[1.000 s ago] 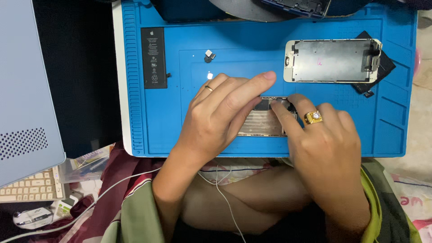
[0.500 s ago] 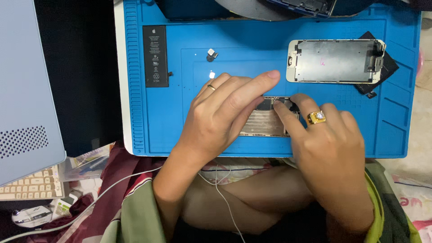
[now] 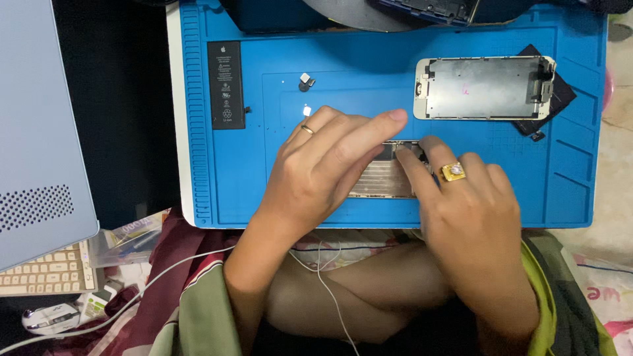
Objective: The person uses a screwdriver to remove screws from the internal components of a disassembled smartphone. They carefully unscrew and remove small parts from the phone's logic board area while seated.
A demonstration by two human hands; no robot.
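A blue work mat [image 3: 264, 171] lies over patterned bedding [image 3: 593, 290], with a grey panel [image 3: 39, 132] alongside.
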